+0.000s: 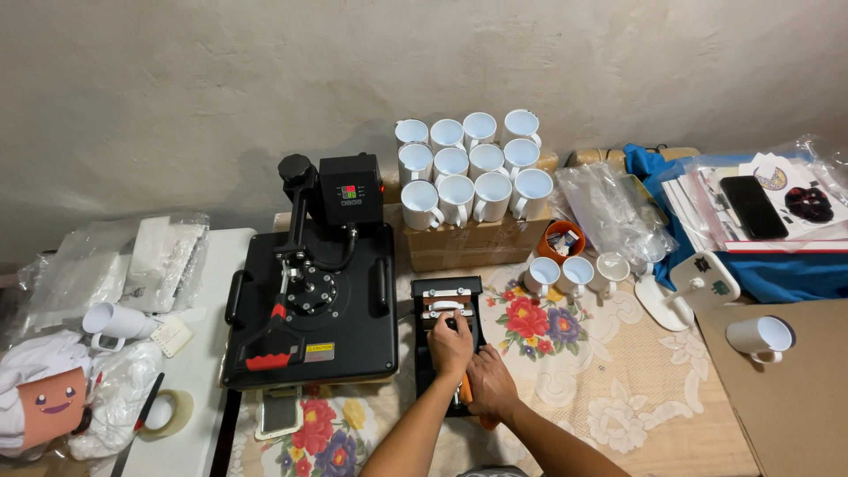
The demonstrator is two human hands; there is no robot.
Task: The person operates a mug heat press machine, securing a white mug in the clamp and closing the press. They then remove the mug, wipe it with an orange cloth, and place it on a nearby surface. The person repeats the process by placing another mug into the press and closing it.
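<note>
Orange handle (465,389) mostly under hands (473,364).

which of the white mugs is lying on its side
The white mug on the left table, beside the plastic bags, lies on its side. All the other mugs stand upright.

A black flat heat press (309,296) stands on the counter (618,415), which carries a floral cloth. Behind it, twelve white mugs (473,168) stand on a cardboard box (477,243). Three more mugs (574,274) stand beside an orange cup (560,240). A roll of tape (163,413) lies at far left.
</note>
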